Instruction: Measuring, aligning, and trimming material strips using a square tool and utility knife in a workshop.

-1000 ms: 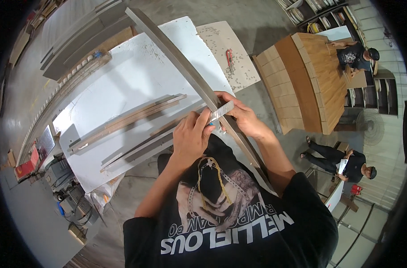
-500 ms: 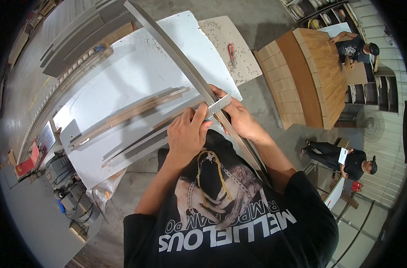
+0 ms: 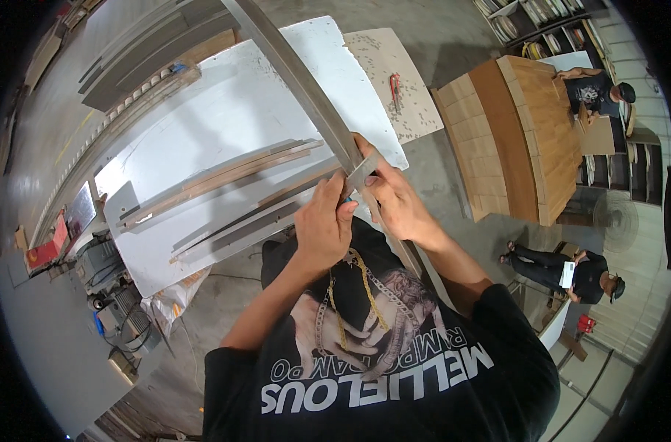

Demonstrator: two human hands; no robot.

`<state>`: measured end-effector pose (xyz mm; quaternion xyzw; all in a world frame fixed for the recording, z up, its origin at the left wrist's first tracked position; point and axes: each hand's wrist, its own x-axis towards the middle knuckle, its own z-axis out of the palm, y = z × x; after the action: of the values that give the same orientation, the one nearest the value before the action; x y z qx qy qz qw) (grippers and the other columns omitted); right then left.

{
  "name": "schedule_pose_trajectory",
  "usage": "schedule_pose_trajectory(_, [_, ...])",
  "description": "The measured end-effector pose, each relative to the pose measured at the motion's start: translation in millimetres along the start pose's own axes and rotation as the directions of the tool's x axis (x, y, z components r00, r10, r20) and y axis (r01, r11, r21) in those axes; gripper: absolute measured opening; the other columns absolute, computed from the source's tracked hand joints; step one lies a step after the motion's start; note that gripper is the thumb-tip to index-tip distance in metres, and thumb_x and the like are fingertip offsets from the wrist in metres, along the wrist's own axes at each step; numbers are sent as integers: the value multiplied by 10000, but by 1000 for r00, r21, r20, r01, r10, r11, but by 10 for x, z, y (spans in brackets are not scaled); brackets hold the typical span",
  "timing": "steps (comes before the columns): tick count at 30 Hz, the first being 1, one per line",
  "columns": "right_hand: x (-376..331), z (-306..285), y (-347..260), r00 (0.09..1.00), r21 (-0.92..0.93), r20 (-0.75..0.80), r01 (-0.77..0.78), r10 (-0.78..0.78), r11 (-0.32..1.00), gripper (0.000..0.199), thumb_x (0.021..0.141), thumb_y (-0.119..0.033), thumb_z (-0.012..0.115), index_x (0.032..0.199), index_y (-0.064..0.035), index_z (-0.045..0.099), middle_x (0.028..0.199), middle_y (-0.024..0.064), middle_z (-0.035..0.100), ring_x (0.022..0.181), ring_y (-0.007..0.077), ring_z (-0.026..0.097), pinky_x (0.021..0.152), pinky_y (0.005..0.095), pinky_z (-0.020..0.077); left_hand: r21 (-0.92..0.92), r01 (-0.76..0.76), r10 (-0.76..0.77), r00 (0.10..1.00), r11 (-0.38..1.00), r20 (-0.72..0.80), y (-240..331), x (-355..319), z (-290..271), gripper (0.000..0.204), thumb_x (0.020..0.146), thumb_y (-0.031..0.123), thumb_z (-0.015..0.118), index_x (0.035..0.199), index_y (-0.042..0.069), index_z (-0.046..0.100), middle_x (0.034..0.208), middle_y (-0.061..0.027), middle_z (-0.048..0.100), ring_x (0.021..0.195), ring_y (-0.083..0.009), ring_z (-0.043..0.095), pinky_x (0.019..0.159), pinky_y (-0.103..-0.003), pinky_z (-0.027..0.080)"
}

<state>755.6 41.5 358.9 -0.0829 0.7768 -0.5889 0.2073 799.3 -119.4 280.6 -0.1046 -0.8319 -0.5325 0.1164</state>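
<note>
Head view: both hands pinch a small metal ruler against a long grey strip.

Since 0.5 s ago the left hand (image 3: 324, 225) and right hand (image 3: 394, 199) sit slightly higher, both clenched on the flat ruler (image 3: 361, 174) where it crosses the strip (image 3: 299, 77). The strip overhangs the white desk (image 3: 225, 125) at its near corner; 2 wooden slats (image 3: 218, 177) lie left, bare concrete floor (image 3: 453, 169) right.

Long grey strip (image 3: 299, 81) runs diag. across white table; small metal ruler (image 3: 361, 174) lies crosswise on it, tilted
</note>
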Motion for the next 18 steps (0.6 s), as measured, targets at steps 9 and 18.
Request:
schedule_pose_trajectory(9, [53,-50,72,993,33,-16,114,-114,993,642,1067,-329,399,1591,36,331,1195,152,624,1058,174,583,953,298,470,213,-145,130,988,966,79,9,124,-188,474,1060,430,540,1350,58,582,912,-130,637,757,-337,676,625,-419,521])
schedule_pose_trajectory(18, [23,-140,82,997,-33,11,83,-82,996,617,1054,-245,434,1598,24,321,955,105,643,815,158,576,765,304,501,327,-164,138,985,931,99,61,197,-251,411,1030,449,558,1294,140,614,842,-84,593,667,-290,642,586,-400,495])
